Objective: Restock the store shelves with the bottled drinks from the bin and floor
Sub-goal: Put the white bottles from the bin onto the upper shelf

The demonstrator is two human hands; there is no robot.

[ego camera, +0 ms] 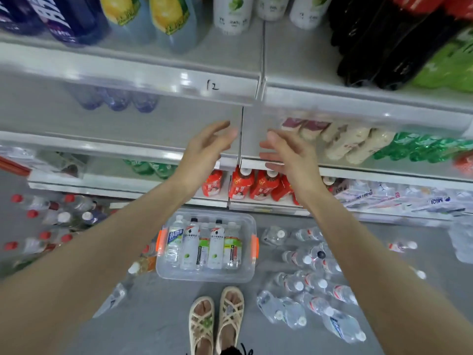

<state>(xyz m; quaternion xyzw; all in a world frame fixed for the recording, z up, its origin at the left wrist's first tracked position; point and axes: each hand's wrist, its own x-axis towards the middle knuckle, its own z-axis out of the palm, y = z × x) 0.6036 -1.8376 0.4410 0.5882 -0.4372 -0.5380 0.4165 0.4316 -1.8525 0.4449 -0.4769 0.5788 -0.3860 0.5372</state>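
A clear plastic bin [163, 271] with orange latches sits on the floor below me, holding several bottled drinks [190, 245] lying side by side. Loose water bottles [314, 283] lie scattered on the floor to its right. My left hand [204, 152] and my right hand [284, 155] are both raised in front of the middle shelf edge [143, 149], fingers relaxed and holding nothing. They hover either side of the shelf divider, above a row of red-labelled bottles [263, 185] on the bottom shelf.
Red-capped bottles [48, 219] stand on the floor at left. The upper shelf [158, 73] carries blue, yellow, white and dark cola bottles. Beige [358, 144] and green bottles [419, 147] fill the middle shelf at right. Wrapped water packs [399, 198] lie at lower right. My sandalled feet [217, 319] stand behind the bin.
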